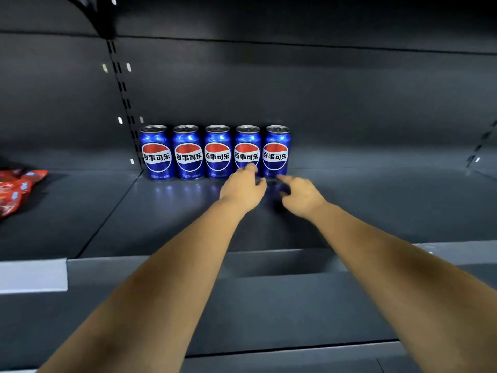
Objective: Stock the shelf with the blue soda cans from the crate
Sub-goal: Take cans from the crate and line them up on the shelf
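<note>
- Both hands are stretched out over the shelf (376, 200), in front of a row of blue cans standing against the back panel (295, 90).
- Left hand (243, 188): I see the fingers reaching forward at the foot of the fourth can (247, 146), with the fingertips overlapping its lower label. They look loosely bent, not wrapped round the can; I cannot tell whether they actually touch it. Nothing is gripped.
- Right hand (302, 196): forefinger pointing forward-left toward the base of the fifth can (277, 150), other fingers loosely curled underneath. It is slack and holds nothing. The fingertip sits just short of the can, as far as I can judge; contact is unclear.
- Cans: five in a single row, all upright, logos facing me, tabs up. From the left: first can (156, 153), second can (188, 153), third can (217, 152), then the fourth and fifth. Neighbours stand just beside each other, narrow gaps between them.
- The first can stands next to the slotted upright (123, 98) that divides the shelving bays.
- Blue reflections of the cans show on the shelf surface just in front of them.
- Left bay: red snack packets (16, 189) lying flat at the frame edge, well apart from the cans.
- The crate is out of my view.
</note>
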